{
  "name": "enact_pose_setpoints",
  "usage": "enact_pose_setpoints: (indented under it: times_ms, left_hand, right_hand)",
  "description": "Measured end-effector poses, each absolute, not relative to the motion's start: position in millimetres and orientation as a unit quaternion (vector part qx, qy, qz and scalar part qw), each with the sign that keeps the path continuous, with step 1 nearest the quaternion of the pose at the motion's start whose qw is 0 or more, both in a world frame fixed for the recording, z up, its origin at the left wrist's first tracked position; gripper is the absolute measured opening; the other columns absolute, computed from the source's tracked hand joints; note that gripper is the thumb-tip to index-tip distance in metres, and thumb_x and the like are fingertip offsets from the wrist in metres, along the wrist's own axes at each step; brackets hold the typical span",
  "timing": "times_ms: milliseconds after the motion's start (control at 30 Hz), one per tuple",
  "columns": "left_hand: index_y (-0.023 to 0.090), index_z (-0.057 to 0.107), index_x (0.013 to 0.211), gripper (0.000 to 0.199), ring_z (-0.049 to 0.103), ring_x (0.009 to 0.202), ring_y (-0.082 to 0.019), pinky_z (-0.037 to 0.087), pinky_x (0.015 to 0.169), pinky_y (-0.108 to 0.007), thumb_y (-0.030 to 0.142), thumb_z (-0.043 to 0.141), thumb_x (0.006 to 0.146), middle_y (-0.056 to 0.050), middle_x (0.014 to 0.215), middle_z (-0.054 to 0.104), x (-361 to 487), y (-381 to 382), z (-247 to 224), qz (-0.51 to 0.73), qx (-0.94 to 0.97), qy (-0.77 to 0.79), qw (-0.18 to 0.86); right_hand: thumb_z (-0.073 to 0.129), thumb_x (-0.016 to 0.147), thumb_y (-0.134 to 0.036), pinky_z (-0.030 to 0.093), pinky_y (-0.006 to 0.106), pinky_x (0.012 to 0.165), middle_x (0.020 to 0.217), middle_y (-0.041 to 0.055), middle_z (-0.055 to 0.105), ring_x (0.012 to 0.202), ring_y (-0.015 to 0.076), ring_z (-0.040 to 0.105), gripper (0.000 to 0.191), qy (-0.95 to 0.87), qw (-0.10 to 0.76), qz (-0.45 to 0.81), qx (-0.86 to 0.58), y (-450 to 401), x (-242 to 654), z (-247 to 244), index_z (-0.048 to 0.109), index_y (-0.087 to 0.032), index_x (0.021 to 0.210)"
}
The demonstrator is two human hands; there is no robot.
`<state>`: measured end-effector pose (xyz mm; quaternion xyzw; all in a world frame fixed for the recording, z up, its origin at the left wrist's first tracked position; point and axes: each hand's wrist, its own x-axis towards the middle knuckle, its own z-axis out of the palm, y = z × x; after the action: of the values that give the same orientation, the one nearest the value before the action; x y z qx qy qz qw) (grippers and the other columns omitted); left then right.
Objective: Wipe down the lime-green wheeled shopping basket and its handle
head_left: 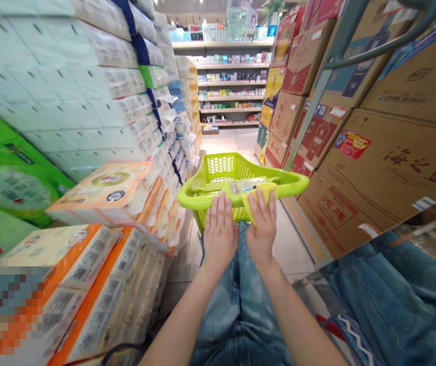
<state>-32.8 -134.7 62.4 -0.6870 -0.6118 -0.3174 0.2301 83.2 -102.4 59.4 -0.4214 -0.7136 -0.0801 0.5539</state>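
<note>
Lime-green perforated plastic basket [198,184] at 12 o'clock — left hand [221,223] open-gripped on the rim, right hand [261,221] over a yellow cloth [249,207], can't tell if that grip's closed.

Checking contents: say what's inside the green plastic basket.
The basket shows a flat, clear-wrapped packet and part of a soft yellow item; anything beneath them is hidden.

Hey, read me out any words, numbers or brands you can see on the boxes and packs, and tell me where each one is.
"海之藍": large brown carton, right side.
"2500": white pack with blue print, left stack.
Too small or blurred to read for sure: the green pack, the orange-and-white packs, the other cartons and the far shelves' goods.
</note>
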Motion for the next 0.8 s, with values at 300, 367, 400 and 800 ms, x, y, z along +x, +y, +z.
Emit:
enact_pose_setpoints:
  times_ms: [300,367,400,800]
  left_hand:
    - [0.006,0.015,0.157,0.073,0.019,0.153,-0.027,0.029,0.121,-0.046,0.015,0.045,0.09,-0.019,0.16,0.03,-34,-136,63,-0.309,-0.69,-0.614,0.227]
    - [0.006,0.016,0.156,0.073,0.019,0.152,-0.028,0.029,0.121,-0.046,0.015,0.045,0.09,-0.019,0.16,0.031,-33,-136,64,-0.307,-0.69,-0.615,0.226]
    - [0.006,0.016,0.156,0.073,0.02,0.152,-0.028,0.029,0.121,-0.047,0.015,0.046,0.09,-0.02,0.16,0.031,-32,-136,65,-0.307,-0.69,-0.615,0.226]
    - [0.005,0.021,0.155,0.067,0.02,0.152,-0.028,0.032,0.119,-0.047,0.015,0.043,0.093,-0.02,0.159,0.033,-37,-137,65,-0.3,-0.691,-0.615,0.234]
  right_hand:
    - [0.032,0.085,0.001,0.026,0.057,0.122,0.154,0.0014,0.046,0.152,0.0219,0.021,0.074,-0.726,0.539,-0.117,-0.41,-87,111,57,0.038,-0.03,0.152]
    - [0.032,0.079,0.001,0.026,0.059,0.121,0.156,0.0027,0.042,0.153,0.0236,0.019,0.078,-0.68,0.575,-0.105,-0.442,-79,125,58,0.037,-0.026,0.152]
    - [0.032,0.077,0.001,0.026,0.059,0.121,0.157,0.0032,0.041,0.153,0.0241,0.019,0.08,-0.66,0.587,-0.098,-0.458,-77,128,58,0.037,-0.025,0.153]
    - [0.035,0.089,-0.002,0.025,0.055,0.123,0.148,0.0022,0.054,0.152,0.0209,0.022,0.067,-0.757,0.52,-0.111,-0.381,-102,76,58,0.043,-0.029,0.149]
